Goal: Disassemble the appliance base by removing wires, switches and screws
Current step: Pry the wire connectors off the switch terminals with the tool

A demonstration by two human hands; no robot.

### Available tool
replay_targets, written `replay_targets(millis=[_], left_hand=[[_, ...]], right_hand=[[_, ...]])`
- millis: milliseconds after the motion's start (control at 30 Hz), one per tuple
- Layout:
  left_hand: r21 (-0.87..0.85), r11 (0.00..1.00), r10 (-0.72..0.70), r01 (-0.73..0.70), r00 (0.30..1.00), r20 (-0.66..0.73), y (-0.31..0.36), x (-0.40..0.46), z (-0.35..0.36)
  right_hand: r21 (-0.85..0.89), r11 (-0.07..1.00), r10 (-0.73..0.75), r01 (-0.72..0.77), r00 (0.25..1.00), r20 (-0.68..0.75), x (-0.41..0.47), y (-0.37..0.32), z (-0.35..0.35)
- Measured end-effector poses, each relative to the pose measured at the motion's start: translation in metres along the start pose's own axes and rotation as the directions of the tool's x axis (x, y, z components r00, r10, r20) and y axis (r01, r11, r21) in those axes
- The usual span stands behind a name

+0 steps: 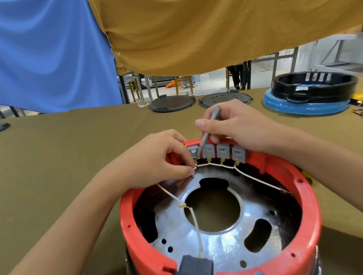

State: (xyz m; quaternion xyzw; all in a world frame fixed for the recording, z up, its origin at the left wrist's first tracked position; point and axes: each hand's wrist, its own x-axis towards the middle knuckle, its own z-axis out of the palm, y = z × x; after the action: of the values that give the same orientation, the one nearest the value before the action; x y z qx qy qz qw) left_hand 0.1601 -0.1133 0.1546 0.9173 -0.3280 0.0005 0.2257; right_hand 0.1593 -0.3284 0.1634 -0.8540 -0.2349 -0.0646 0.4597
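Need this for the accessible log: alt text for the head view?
A person's left hand pinches a white wire at the leftmost of four grey switches inside a red appliance base, while the right hand holds a grey tool with its tip at that switch's terminal.

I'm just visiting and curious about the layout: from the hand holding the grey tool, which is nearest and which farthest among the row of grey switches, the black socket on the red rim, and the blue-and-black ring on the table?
Measured from the right hand:
1. Grey switches, just beneath it at the far rim.
2. Blue-and-black ring, off to the right on the table.
3. Black socket, at the near rim, closest to the camera.
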Motion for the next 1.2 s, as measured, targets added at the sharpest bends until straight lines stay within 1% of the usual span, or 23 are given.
replay_targets(millis=[100, 200, 267, 367, 500, 567, 700, 833, 967, 1067, 1133, 1200], left_hand=[[-0.013, 1.0, 0.005, -0.005, 1.0, 0.002, -0.0007, -0.0002, -0.0002], [-0.011, 1.0, 0.007, -0.007, 1.0, 0.0, -0.0011, 0.0004, -0.0002], [-0.005, 1.0, 0.009, -0.009, 1.0, -0.003, -0.001, 0.0007, 0.0002], [-0.007, 1.0, 0.008, -0.008, 1.0, -0.002, -0.0005, 0.0004, 0.0001], [-0.01, 1.0, 0.003, -0.003, 1.0, -0.001, 0.0002, 0.0003, 0.0], [-0.005, 1.0, 0.004, -0.004, 1.0, -0.004, 0.0002, 0.0005, 0.0001], [-0.004, 1.0, 0.006, -0.006, 1.0, -0.001, -0.0002, -0.0001, 0.0001], [-0.011, 1.0, 0.008, -0.008, 1.0, 0.001, -0.0011, 0.0, -0.0001], [-0.01, 1.0, 0.006, -0.006, 1.0, 0.002, -0.0007, 0.0006, 0.0002], [-0.013, 1.0, 0.006, -0.006, 1.0, 0.002, -0.0004, 0.0003, -0.0001], [-0.018, 1.0, 0.006, -0.006, 1.0, -0.002, -0.0004, 0.0004, 0.0], [-0.022, 1.0, 0.003, -0.003, 1.0, -0.006, -0.0001, 0.0005, 0.0001]], right_hand=[[-0.015, 0.998, -0.057, 0.057, 0.998, -0.013, -0.0048, 0.0009, -0.0001], [-0.123, 0.985, -0.13, 0.124, 0.991, -0.038, -0.0087, 0.0003, 0.0006], [-0.161, 0.977, -0.15, 0.142, 0.988, -0.037, -0.0092, -0.0008, 0.001], [-0.163, 0.974, -0.161, 0.156, 0.987, -0.024, -0.0069, -0.0004, 0.0013], [-0.084, 0.989, -0.123, 0.121, 0.992, -0.014, -0.0034, 0.0025, -0.0005], [-0.072, 0.993, -0.099, 0.098, 0.995, -0.005, -0.0018, 0.0029, -0.0011], [-0.173, 0.981, -0.085, 0.093, 0.995, 0.055, -0.0021, 0.0003, 0.001], [-0.094, 0.987, -0.137, 0.133, 0.99, -0.038, -0.0073, 0.001, -0.0007], [-0.126, 0.981, -0.149, 0.145, 0.989, -0.022, -0.0083, 0.0, -0.0008], [-0.09, 0.99, -0.113, 0.112, 0.994, -0.005, -0.0056, 0.0006, -0.0008], [-0.035, 0.997, -0.07, 0.07, 0.997, -0.005, -0.0031, 0.0002, -0.0007], [-0.02, 0.999, -0.027, 0.027, 1.0, -0.012, -0.0001, -0.0008, -0.0013]])
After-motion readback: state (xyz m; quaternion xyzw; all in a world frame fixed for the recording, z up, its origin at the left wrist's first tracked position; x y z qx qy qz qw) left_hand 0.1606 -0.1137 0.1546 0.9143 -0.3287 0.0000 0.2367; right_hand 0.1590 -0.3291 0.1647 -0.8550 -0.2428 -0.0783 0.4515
